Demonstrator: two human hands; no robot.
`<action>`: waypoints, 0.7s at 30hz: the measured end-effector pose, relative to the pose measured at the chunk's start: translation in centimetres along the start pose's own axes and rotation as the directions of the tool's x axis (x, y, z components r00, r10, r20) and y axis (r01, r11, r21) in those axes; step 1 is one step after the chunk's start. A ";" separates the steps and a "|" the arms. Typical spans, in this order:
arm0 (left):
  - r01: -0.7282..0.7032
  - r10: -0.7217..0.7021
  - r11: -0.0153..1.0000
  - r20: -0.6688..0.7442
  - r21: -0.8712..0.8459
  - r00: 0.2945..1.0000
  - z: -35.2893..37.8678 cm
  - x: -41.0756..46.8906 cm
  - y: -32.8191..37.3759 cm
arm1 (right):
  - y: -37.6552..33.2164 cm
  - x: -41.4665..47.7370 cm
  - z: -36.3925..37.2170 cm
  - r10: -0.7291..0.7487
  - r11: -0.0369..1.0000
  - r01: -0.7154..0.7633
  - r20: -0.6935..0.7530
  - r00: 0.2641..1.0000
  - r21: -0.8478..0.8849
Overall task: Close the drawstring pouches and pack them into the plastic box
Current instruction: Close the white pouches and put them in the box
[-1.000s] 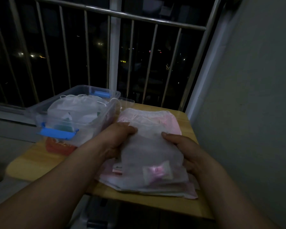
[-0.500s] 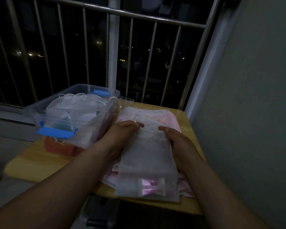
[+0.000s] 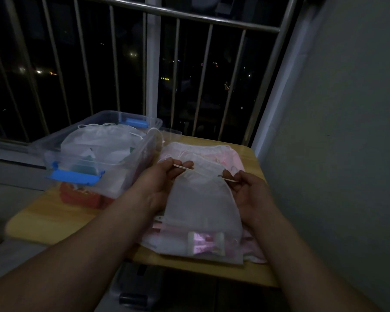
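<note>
Dimly lit throughout, so much of the detail is lost. At the far left the wooden table has its near corner blurred. On it stands the clear plastic box with blue latches, already holding several white drawstring pouches; how many cannot be counted through the hazy wall. A red object lies under or behind the box's near end, mostly hidden, and what it is cannot be told.

The left hand pinches a thin drawstring between thumb and fingers at the left of the pouch mouth. Between the hands lies the sheer white pouch, gathered narrow at its top and widening downward, with a small pink-and-white packet showing through near its bottom edge. It rests on a pile of pinkish pouches spread on the right half of the table, their edges merging in the gloom.

The right hand grips the cord's other end at the right of the mouth, fingers curled closed on it. Both forearms run off the lower edge. Behind the table, a metal railing stands against the dark.
</note>
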State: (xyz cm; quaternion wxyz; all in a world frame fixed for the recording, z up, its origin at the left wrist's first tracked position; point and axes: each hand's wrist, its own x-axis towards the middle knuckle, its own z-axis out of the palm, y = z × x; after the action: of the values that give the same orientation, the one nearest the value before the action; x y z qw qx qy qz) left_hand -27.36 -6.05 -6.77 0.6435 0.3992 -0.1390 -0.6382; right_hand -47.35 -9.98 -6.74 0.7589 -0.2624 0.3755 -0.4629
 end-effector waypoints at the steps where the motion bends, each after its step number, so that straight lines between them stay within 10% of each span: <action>1: 0.007 -0.007 1.000 0.007 -0.026 1.000 0.0 -0.1 0.0 | 0.1 0.1 -0.1 -0.004 0.999 0.003 0.006 1.000 0.034; 10: -0.209 0.211 0.965 -0.001 0.156 0.977 -0.4 0.3 0.1 | -0.3 1.0 -0.4 -0.075 0.995 0.071 -0.067 0.995 -0.072; 17: -0.521 0.378 0.287 0.404 0.804 0.833 0.9 -1.6 -0.3 | -1.8 1.1 0.9 -0.280 0.827 0.280 0.076 0.957 -0.487; 21: -0.547 0.338 0.177 0.471 0.818 0.815 1.4 -1.8 -1.1 | -1.4 0.6 2.5 -0.276 0.764 0.342 0.201 0.940 -0.547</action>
State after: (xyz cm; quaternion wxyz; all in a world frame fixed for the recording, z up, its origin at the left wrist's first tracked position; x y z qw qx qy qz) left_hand -29.36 -4.70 -6.02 0.4345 0.5736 -0.6454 -0.2563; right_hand -45.88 -11.01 -4.44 0.5766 -0.5619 0.4070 -0.4314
